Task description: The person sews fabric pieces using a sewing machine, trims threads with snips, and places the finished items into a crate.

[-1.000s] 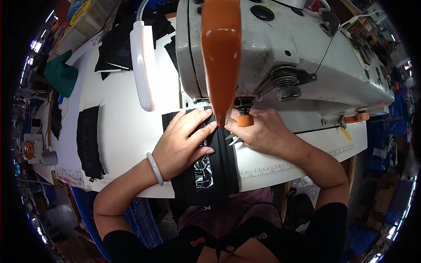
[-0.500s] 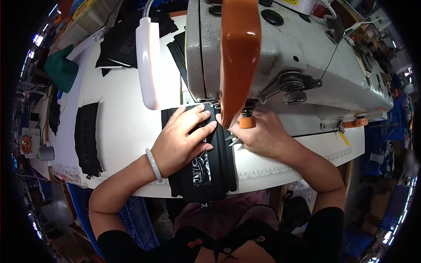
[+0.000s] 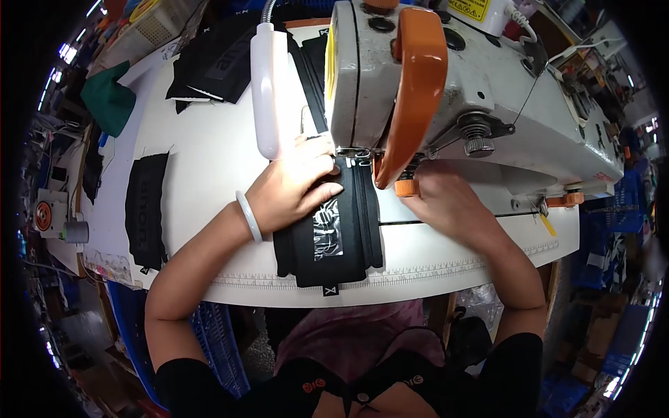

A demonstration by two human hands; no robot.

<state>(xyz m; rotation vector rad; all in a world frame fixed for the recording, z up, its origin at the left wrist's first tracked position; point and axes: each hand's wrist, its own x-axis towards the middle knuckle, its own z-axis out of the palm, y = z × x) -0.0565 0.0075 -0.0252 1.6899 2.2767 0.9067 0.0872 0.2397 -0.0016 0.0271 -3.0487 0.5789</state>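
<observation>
A black fabric piece (image 3: 348,251) with a clear plastic window (image 3: 328,233) and a small tag at its near end lies lengthwise under the needle area of a sewing machine (image 3: 516,111). My left hand (image 3: 296,184) rests flat on its left side, thumb apart from the fingers, fingertips close to the presser foot (image 3: 359,159). Just right of the machine's orange knob (image 3: 407,188) is my right hand (image 3: 446,198), slightly blurred. Its fingers are mostly hidden behind the knob and machine head, so what they hold, if anything, does not show.
A white lamp (image 3: 270,97) stands close to my left hand. An orange guard (image 3: 418,83) hangs before the machine head. More black pieces (image 3: 148,209) lie at left and at the back, near a green cloth (image 3: 108,97). A ruler strip (image 3: 432,272) runs along the table's front edge.
The black fabric piece has moved away from me, farther under the machine, with my left hand moving along. My right hand has shifted right; the snips seen by it no longer show.
</observation>
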